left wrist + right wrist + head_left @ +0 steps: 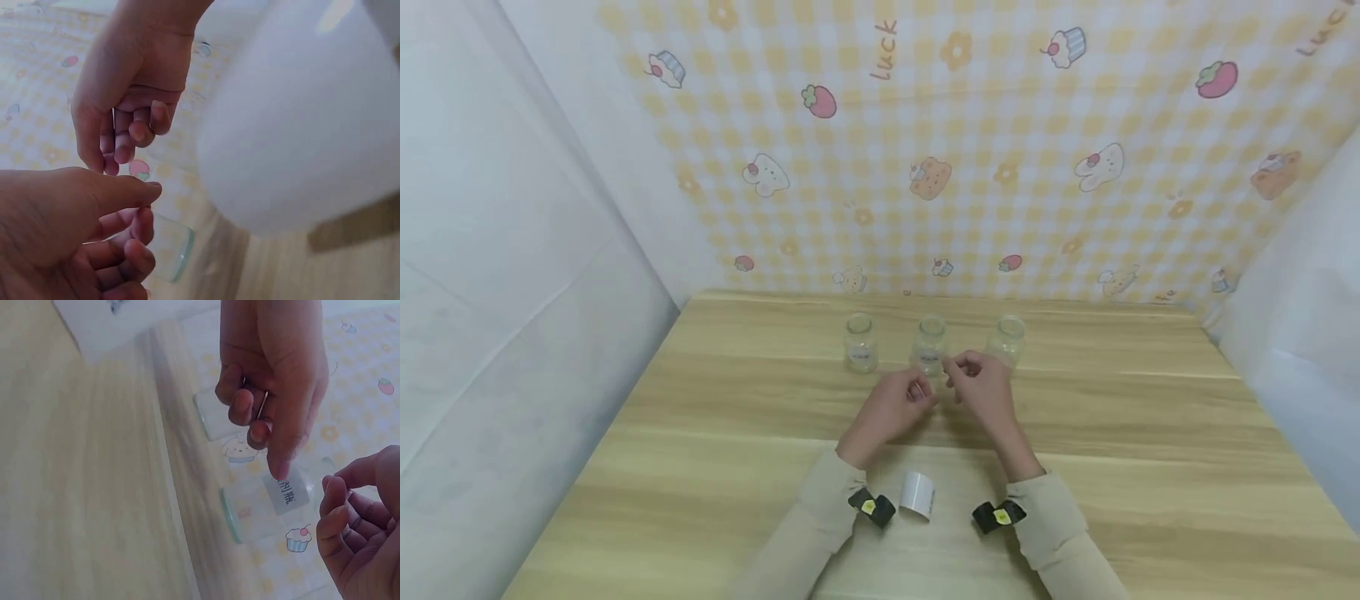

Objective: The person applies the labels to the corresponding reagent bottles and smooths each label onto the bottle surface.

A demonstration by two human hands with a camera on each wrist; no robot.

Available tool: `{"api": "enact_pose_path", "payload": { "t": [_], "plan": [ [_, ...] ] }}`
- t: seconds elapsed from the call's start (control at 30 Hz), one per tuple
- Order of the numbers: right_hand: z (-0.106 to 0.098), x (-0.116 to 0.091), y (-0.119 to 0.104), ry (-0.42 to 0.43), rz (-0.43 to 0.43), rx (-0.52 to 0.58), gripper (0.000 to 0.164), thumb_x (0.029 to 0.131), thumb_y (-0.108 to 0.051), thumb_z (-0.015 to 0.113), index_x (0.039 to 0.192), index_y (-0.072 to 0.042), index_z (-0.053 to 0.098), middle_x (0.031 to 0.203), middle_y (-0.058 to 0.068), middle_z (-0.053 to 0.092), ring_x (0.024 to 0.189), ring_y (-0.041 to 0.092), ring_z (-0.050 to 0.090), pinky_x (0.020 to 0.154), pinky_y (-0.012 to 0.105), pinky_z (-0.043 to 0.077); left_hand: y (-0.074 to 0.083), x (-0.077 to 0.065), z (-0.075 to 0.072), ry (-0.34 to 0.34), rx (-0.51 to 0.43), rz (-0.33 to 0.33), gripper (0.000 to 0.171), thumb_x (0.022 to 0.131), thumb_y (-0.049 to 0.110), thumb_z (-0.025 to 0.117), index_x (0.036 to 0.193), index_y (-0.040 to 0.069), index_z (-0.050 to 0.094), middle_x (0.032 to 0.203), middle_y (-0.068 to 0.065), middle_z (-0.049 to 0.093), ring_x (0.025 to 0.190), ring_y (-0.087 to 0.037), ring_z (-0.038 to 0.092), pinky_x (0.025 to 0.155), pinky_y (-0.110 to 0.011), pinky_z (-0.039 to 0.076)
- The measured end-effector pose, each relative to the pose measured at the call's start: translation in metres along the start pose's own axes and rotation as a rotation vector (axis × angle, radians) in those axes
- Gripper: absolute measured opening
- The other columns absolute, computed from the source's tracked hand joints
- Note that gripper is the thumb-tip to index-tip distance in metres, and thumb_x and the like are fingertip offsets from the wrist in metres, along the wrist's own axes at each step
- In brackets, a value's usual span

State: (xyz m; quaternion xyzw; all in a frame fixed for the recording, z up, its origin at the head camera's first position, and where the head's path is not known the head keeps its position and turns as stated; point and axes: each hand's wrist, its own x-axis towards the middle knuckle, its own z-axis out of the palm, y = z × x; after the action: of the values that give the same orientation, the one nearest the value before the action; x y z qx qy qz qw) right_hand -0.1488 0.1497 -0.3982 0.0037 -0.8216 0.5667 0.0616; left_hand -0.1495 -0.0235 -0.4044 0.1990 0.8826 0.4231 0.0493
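Note:
My left hand and right hand are raised close together in front of the jars, fingers curled, thumb tips near the index fingers. The left wrist view shows my left thumb just under the right hand's fingertips. I cannot tell whether anything thin lies between the fingers. Behind the hands stands a middle glass jar with a printed white label. To its left is another labelled glass jar. A third glass jar is partly hidden by my right hand.
A curled white sheet with small dark print lies on the wooden table between my forearms. Black straps circle both wrists. A checked yellow backdrop rises behind the jars, with white sheets at both sides.

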Motion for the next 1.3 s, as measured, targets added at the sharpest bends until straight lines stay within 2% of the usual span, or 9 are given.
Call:
{"api": "enact_pose_path", "payload": {
  "t": [0.27,0.5,0.63,0.77,0.9,1.0,1.1,1.17,1.3],
  "plan": [
    [0.006,-0.009,-0.005,-0.03,-0.055,0.034,0.027,0.101,-0.015,0.067,0.089,0.008,0.072,0.067,0.012,0.067,0.048,0.023,0.058,0.046,0.022,0.045,0.013,-0.007,-0.009,-0.118,0.035,-0.006,0.01,0.1,0.013,0.068,0.097,0.004,0.072,0.084,-0.003,0.069,0.071,-0.012,0.062,0.064,-0.025,0.053],
    [0.005,-0.015,-0.009,-0.023,-0.089,0.035,0.025,0.101,-0.016,0.066,0.087,0.004,0.073,0.07,0.021,0.068,0.047,0.016,0.056,0.043,0.021,0.04,0.02,-0.017,-0.017,-0.273,0.062,-0.021,0.013,0.1,0.013,0.068,0.096,0.001,0.074,0.082,-0.004,0.07,0.069,-0.009,0.059,0.065,-0.024,0.051],
    [0.004,-0.018,-0.016,-0.02,-0.106,0.049,0.024,0.101,-0.017,0.067,0.085,-0.001,0.074,0.073,0.023,0.068,0.047,0.016,0.056,0.043,0.021,0.04,0.021,-0.022,-0.022,-0.37,0.059,-0.039,0.023,0.099,0.017,0.071,0.081,0.003,0.07,0.067,0.003,0.059,0.06,-0.007,0.049,0.057,-0.021,0.042],
    [0.004,-0.022,-0.025,-0.026,-0.119,0.056,0.025,0.101,-0.019,0.067,0.083,-0.002,0.074,0.072,0.02,0.068,0.047,0.018,0.056,0.044,0.022,0.041,0.022,-0.026,-0.026,-0.457,0.063,-0.055,0.037,0.096,0.026,0.076,0.068,0.004,0.066,0.058,0.009,0.046,0.055,-0.006,0.04,0.054,-0.02,0.034],
    [0.002,-0.026,-0.032,-0.032,-0.123,0.061,0.027,0.101,-0.022,0.068,0.084,-0.003,0.074,0.069,0.014,0.067,0.047,0.019,0.057,0.044,0.023,0.042,0.025,-0.032,-0.028,-0.552,0.109,-0.088,0.036,0.09,0.033,0.082,0.068,0.006,0.072,0.059,0.011,0.052,0.059,-0.005,0.042,0.056,-0.02,0.035],
    [-0.001,-0.029,-0.036,-0.028,-0.134,0.059,0.027,0.101,-0.022,0.069,0.084,-0.002,0.073,0.067,0.007,0.066,0.048,0.019,0.057,0.045,0.024,0.045,0.031,-0.037,-0.029,-0.613,0.194,-0.138,0.03,0.083,0.035,0.089,0.072,0.011,0.074,0.067,0.013,0.059,0.065,-0.004,0.048,0.061,-0.021,0.041],
    [-0.004,-0.032,-0.039,-0.021,-0.141,0.061,0.027,0.101,-0.022,0.07,0.084,-0.002,0.074,0.066,0.004,0.065,0.048,0.019,0.058,0.046,0.025,0.048,0.035,-0.041,-0.03,-0.648,0.269,-0.172,0.025,0.078,0.03,0.093,0.072,0.014,0.075,0.07,0.011,0.063,0.067,-0.006,0.049,0.062,-0.023,0.043],
    [-0.007,-0.033,-0.041,-0.02,-0.146,0.061,0.027,0.101,-0.023,0.07,0.084,-0.002,0.074,0.066,0.004,0.065,0.048,0.019,0.058,0.046,0.025,0.048,0.037,-0.042,-0.03,-0.649,0.29,-0.172,0.022,0.079,0.025,0.092,0.072,0.015,0.074,0.07,0.011,0.063,0.066,-0.006,0.049,0.061,-0.022,0.043],
    [-0.013,-0.037,-0.045,-0.035,-0.148,0.058,0.028,0.101,-0.026,0.069,0.086,-0.003,0.075,0.068,0.004,0.066,0.05,0.02,0.058,0.047,0.026,0.048,0.038,-0.041,-0.037,-0.595,0.196,-0.073,0.021,0.087,0.017,0.085,0.073,0.008,0.072,0.067,0.009,0.057,0.061,-0.006,0.046,0.057,-0.019,0.04]
  ]
}}
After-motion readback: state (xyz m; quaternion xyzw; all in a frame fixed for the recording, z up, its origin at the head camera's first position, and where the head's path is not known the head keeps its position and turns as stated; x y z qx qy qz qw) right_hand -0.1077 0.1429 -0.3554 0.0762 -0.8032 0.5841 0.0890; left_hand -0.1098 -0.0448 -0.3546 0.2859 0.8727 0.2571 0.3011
